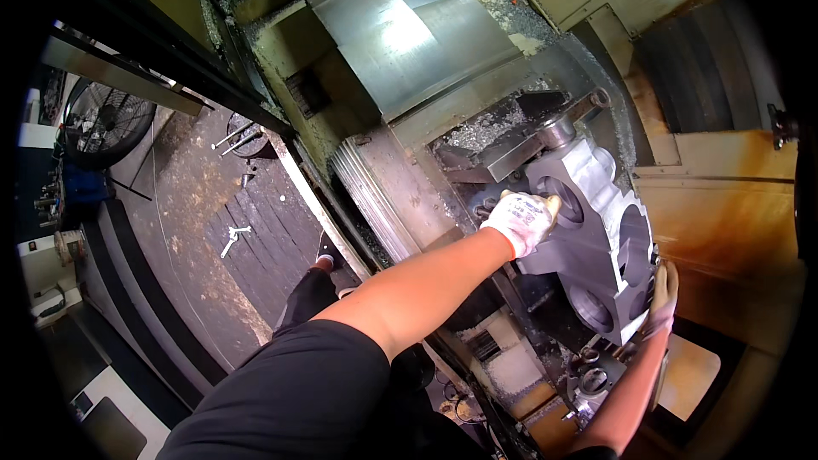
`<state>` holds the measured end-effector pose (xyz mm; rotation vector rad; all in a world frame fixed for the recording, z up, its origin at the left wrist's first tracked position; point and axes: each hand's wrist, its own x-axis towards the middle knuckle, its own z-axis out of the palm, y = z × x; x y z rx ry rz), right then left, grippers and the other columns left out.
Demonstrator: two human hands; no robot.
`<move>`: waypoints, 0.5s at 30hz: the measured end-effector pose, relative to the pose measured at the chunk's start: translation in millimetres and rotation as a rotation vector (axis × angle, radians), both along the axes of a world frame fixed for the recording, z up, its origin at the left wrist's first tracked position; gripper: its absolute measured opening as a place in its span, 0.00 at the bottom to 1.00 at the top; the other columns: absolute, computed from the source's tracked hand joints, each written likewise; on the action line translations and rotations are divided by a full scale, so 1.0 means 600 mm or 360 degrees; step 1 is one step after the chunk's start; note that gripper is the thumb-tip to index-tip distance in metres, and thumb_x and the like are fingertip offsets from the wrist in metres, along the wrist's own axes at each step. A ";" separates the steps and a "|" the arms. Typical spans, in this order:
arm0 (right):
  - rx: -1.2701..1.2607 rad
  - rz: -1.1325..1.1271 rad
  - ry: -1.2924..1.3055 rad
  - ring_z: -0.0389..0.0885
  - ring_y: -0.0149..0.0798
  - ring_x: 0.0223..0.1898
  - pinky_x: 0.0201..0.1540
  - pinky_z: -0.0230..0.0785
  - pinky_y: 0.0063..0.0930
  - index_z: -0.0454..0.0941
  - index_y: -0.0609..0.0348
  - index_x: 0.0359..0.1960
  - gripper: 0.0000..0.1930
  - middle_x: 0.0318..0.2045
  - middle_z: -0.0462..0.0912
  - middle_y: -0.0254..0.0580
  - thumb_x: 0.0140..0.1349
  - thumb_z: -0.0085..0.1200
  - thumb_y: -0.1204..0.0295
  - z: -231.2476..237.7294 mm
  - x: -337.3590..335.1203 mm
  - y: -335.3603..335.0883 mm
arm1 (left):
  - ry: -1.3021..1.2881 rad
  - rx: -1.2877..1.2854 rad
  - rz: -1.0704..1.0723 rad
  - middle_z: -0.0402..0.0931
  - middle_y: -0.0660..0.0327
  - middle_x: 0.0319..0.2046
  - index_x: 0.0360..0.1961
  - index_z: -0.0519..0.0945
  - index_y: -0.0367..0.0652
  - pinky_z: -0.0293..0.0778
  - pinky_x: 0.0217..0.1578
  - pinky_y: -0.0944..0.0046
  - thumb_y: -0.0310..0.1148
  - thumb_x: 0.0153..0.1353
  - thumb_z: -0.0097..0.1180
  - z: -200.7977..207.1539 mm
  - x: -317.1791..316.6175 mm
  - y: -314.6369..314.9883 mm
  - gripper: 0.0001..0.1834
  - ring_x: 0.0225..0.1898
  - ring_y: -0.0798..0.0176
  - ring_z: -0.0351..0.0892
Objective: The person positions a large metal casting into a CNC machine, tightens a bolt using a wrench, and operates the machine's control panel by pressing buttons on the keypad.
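Note:
A large grey metal casting [588,243] with several round bores sits tilted inside a machine. My left hand [521,220], in a white glove with an orange cuff, grips its left side, with fingertips at the edge of the upper bore. On the casting's lower right side, my right hand [664,300] is pressed, also gloved; the casting's edge partly hides its fingers. A cylindrical metal piece [555,131] meets the casting's upper end, next to a metal block strewn with chips [486,129].
Sloping sheet-metal covers [409,43] fill the machine's far side. Ribbed covers [375,200] lie left of the casting, metal fittings [592,379] below it. Outside, a wrench-like tool [233,238] lies on a dark floor mat [260,268]; a black fan [111,122] stands farther left.

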<state>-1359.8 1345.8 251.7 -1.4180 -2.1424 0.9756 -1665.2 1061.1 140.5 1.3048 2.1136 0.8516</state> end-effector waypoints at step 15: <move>0.0674 -0.0290 -0.0445 0.65 0.54 0.73 0.75 0.54 0.41 0.63 0.67 0.74 0.36 0.72 0.68 0.59 0.76 0.50 0.50 -0.049 0.071 -0.155 | 0.0093 0.0226 0.0110 0.86 0.49 0.34 0.42 0.78 0.40 0.79 0.39 0.45 0.50 0.69 0.55 0.070 0.011 -0.030 0.21 0.35 0.44 0.87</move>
